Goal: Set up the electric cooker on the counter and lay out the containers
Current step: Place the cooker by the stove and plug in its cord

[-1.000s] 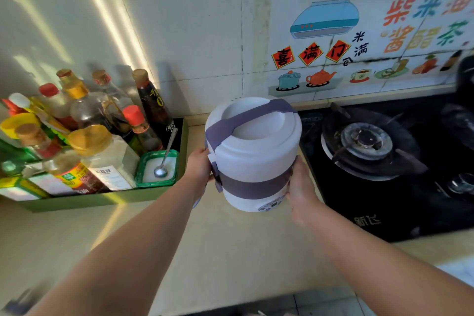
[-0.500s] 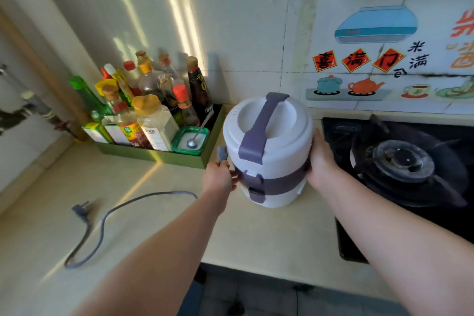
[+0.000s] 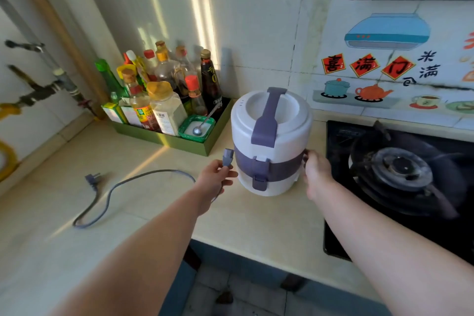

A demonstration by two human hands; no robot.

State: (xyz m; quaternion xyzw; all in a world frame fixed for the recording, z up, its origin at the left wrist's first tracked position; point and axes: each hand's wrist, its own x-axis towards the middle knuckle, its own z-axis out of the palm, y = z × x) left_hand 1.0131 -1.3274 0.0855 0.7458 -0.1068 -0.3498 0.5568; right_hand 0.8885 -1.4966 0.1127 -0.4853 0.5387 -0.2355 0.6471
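Head view: plug end in the left hand, cooker just at its three o'clock.

The cooker (image 3: 270,141) stands upright on the counter (image 3: 159,202), between the green tray of bottles (image 3: 164,100) and the stove (image 3: 400,169), its lid strap running six to twelve o'clock. The left hand (image 3: 216,177) pinches the cord's connector (image 3: 228,158), which points up towards twelve, just beside the cooker's side wall but apart from it. The cord (image 3: 120,187) trails away to nine o'clock, its wall plug lying loose. The right hand (image 3: 316,174) rests against the cooker's three o'clock side, fingers curled to steady it. I cannot see a socket on the body; the left hand looks nearer for plugging in.
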